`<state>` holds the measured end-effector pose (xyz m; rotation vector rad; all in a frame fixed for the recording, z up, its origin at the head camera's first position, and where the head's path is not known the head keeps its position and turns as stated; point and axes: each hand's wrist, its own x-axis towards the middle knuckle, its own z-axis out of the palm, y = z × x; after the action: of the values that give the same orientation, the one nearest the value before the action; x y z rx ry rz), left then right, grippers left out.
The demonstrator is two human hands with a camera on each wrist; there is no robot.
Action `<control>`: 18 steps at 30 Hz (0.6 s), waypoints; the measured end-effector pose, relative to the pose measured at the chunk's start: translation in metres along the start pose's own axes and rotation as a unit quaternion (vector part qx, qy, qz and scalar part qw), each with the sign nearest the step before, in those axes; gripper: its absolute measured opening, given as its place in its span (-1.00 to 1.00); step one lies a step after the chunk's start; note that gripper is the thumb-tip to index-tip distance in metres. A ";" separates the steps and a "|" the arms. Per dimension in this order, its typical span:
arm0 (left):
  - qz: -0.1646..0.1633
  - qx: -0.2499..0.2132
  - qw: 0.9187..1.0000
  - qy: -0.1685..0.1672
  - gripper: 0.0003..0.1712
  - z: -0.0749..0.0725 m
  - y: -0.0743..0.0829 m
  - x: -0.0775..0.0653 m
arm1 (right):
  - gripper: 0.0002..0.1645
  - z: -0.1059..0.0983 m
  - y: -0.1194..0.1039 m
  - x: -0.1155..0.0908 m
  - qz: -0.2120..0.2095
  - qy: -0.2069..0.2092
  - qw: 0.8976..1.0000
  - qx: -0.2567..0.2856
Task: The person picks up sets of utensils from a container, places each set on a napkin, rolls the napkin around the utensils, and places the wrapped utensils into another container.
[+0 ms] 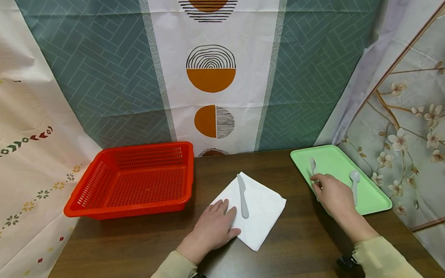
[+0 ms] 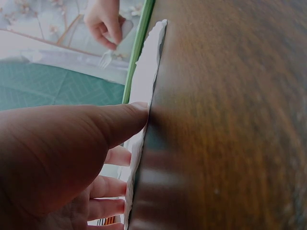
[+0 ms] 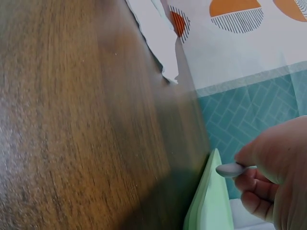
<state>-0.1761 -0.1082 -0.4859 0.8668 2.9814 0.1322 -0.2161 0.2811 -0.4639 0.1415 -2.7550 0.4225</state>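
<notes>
My left hand (image 1: 214, 226) rests on the left corner of a folded white napkin (image 1: 262, 204), fingers spread and straight. On the napkin, to the right of those fingertips, lies a grey plastic knife (image 1: 243, 197). My right hand (image 1: 333, 191) is over the left side of a light green tray (image 1: 332, 155). Between its thumb and fingers it pinches a grey fork (image 1: 313, 163), tines pointing away from me. The rounded handle end of the fork (image 3: 230, 169) sticks out of the grip in the right wrist view. A grey spoon (image 1: 354, 182) lies on the tray, right of that hand.
A red perforated basket (image 1: 146, 207) stands at the back left of the brown wooden table (image 1: 137, 246). Patterned cloth hangs (image 1: 127, 77) behind the table, with more cloth along the left and right sides.
</notes>
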 end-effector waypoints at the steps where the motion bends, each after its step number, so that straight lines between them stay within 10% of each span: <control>1: 0.000 0.000 1.000 0.000 -0.25 0.000 0.000 0.000 | -0.77 0.000 -0.001 0.000 -0.001 0.000 1.000 0.000; 18: 0.001 -0.004 1.000 0.000 -0.25 0.001 -0.001 -0.001 | -0.76 0.003 -0.022 -0.004 -0.018 0.002 1.000 0.003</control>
<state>-0.1757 -0.1091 -0.4865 0.8681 2.9787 0.1453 -0.2097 0.2597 -0.4626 0.1904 -2.7441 0.4216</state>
